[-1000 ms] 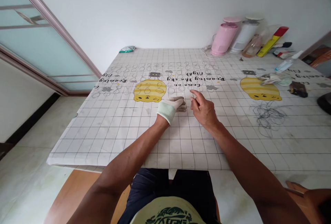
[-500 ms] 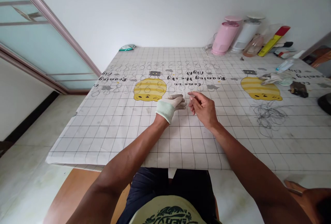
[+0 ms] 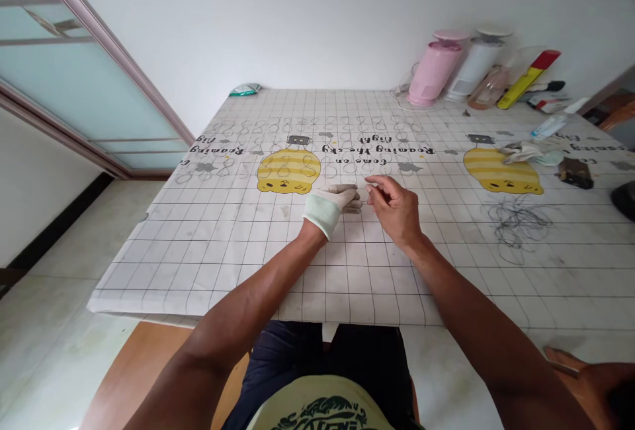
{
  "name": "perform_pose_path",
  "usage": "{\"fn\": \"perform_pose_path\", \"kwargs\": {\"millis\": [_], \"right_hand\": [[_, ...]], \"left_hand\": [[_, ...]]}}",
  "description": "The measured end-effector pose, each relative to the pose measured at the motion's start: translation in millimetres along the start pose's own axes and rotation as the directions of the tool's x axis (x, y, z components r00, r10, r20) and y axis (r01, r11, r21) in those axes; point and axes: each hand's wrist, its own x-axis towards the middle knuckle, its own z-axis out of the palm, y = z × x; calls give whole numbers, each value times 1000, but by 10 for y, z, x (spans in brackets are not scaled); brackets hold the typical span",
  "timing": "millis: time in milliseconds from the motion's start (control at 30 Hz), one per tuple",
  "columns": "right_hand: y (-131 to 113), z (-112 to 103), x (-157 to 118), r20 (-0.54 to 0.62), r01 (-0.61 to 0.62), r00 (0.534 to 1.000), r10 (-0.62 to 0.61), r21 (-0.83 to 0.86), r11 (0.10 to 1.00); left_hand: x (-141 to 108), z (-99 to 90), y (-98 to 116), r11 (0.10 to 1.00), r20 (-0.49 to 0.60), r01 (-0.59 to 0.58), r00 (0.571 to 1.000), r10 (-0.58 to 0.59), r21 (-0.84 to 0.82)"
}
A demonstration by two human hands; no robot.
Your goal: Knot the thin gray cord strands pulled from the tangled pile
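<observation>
My left hand (image 3: pixel 338 200) wears a pale knit glove with a mint cuff. Its thumb and fingers are pressed together just above the patterned tablecloth (image 3: pixel 238 245). A hand's-width or less to the right, my bare right hand (image 3: pixel 394 205) is closed in a pinch, index finger and thumb pointing at the glove. Whatever lies between the fingertips of either hand is too thin to make out. Beyond the hands, rows of thin wire loops (image 3: pixel 282 127), many shaped like a figure eight, lie on the cloth. A loose tangle of dark wire (image 3: pixel 518 221) rests to the right.
Along the back right stand a pink cylinder (image 3: pixel 434 73), a white cylinder (image 3: pixel 473 69), a bottle (image 3: pixel 489 89) and a yellow-red box (image 3: pixel 528 79). A crumpled glove (image 3: pixel 536 151) and a dark brown object (image 3: pixel 575 172) lie at right. A green packet (image 3: pixel 245 89) sits at the back left.
Both hands have shifted slightly to the right in view, staying close together and pinched. The wire loops and the tangle have stayed in place.
</observation>
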Motion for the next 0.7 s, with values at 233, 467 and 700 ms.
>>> {"fn": "perform_pose_path", "kwargs": {"millis": [233, 467, 700], "right_hand": [[38, -28, 5, 59, 74, 996, -71, -58, 996], [-13, -86, 26, 118, 79, 991, -67, -100, 992], [-45, -146, 29, 161, 74, 986, -51, -139, 988]], "left_hand": [[-14, 7, 14, 1000, -11, 27, 1000, -27, 9], [-14, -20, 20, 999, 88, 45, 995, -47, 23], [-65, 26, 75, 995, 67, 83, 994, -86, 53]]}}
